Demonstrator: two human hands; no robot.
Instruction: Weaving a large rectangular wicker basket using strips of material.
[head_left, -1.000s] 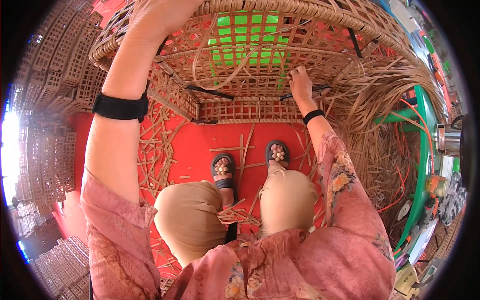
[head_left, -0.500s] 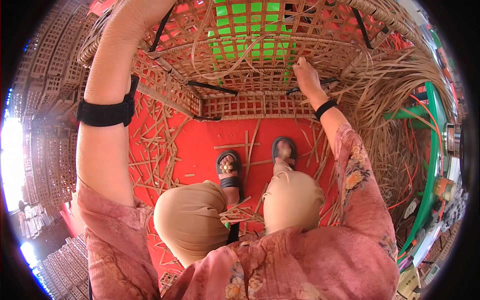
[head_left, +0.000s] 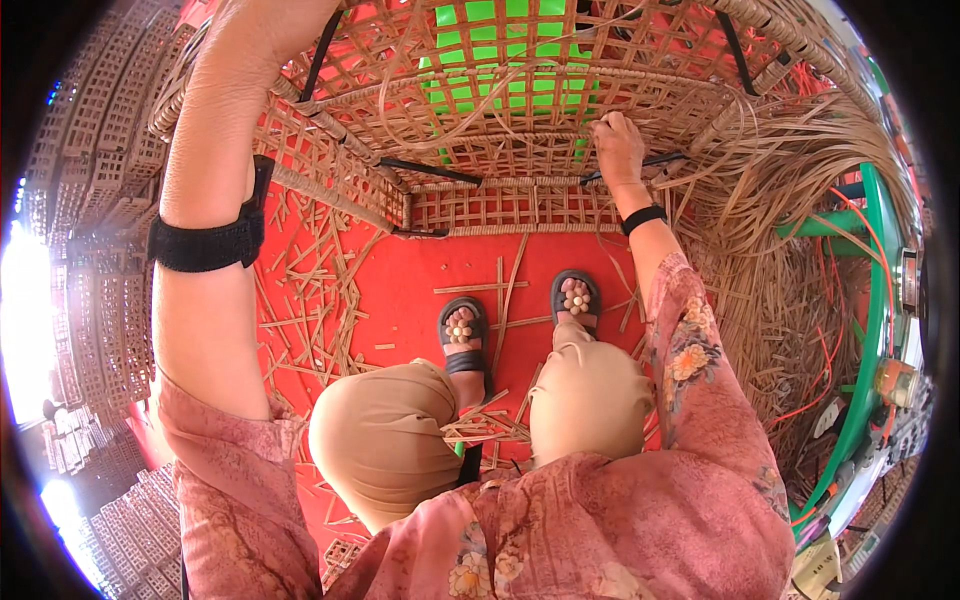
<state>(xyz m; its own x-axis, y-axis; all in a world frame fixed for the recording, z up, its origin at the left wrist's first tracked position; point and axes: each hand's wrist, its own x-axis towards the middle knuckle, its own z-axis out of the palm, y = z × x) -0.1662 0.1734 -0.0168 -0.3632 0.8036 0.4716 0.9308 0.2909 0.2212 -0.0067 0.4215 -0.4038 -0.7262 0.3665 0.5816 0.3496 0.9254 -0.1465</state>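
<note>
A large openwork basket (head_left: 520, 208), woven from flat brown strips with cord-wrapped edges and black bars at its joints, fills the top of the view. My right hand (head_left: 618, 150) is at its lower right part, fingers curled together against the lattice. What those fingers pinch, if anything, is too small to make out. A thin pale strand (head_left: 505, 84) loops across the weave to the left of this hand. Beside the basket's upper left edge, my left hand (head_left: 290, 22) reaches up out of the picture, so its fingers are hidden.
Strip offcuts (head_left: 325, 270) litter the red floor (head_left: 410, 270). Long loose strips (head_left: 745, 240) lie heaped at the right, beside a green frame (head_left: 868, 300) with an orange cord. Stacked woven pieces (head_left: 95, 150) stand at the left. Something bright green (head_left: 500, 85) shows through the lattice.
My right hand has turned slightly at the weave, and its forearm has swung inward to the left. The basket sits slightly farther right in the view. My left arm has hardly moved.
</note>
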